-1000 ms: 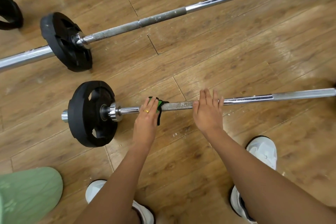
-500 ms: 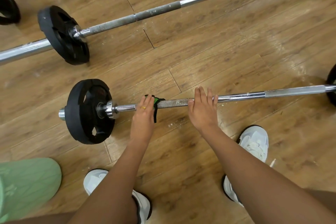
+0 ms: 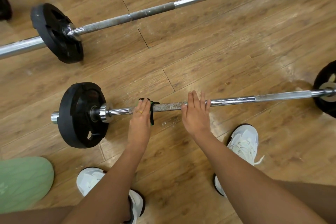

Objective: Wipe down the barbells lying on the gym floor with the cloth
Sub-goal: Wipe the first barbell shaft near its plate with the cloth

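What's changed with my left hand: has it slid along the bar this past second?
No. The left hand, cloth under it, keeps the same gap from the collar; only the view shifted.

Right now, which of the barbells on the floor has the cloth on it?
The nearest barbell: the left hand holds the green cloth on its shaft and the right hand rests on it. The farther barbell lies untouched.
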`<state>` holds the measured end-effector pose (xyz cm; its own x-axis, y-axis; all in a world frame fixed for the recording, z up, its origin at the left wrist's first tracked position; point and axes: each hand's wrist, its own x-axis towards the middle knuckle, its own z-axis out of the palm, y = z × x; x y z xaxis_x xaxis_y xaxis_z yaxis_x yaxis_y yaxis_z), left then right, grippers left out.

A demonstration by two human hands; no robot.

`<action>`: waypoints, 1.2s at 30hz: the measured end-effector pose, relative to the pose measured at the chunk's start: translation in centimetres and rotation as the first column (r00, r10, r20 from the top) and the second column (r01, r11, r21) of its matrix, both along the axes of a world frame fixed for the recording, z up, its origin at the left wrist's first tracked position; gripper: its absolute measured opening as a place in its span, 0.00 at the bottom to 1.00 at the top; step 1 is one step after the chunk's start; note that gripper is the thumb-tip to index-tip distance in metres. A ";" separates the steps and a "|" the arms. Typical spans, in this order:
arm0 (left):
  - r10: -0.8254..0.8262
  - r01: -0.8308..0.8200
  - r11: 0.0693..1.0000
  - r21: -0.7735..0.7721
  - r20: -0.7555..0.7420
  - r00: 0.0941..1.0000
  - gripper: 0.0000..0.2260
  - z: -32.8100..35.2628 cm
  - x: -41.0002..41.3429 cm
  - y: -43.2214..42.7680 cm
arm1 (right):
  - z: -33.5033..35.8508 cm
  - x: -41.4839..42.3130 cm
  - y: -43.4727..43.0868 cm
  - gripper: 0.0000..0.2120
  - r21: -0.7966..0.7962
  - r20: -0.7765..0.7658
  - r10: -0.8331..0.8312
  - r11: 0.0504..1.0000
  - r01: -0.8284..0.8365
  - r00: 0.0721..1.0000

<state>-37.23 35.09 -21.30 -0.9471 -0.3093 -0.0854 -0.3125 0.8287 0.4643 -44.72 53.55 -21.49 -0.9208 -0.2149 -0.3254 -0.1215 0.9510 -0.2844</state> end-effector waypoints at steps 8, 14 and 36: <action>-0.075 0.076 0.997 0.028 -0.032 0.997 0.29 -0.5 0.0 1.5 | -0.1 0.6 0.9 0.28 -0.019 0.004 0.036 0.999 -0.036 0.999; 0.077 -0.075 0.996 0.045 -0.035 0.996 0.24 -0.5 1.2 0.7 | -0.1 1.4 0.8 0.34 -0.025 -0.016 0.027 0.999 -0.027 1.000; -0.106 0.106 0.994 0.002 0.062 0.992 0.22 0.7 0.3 5.3 | 1.2 0.0 6.2 0.28 0.085 0.077 -0.053 0.995 0.047 0.996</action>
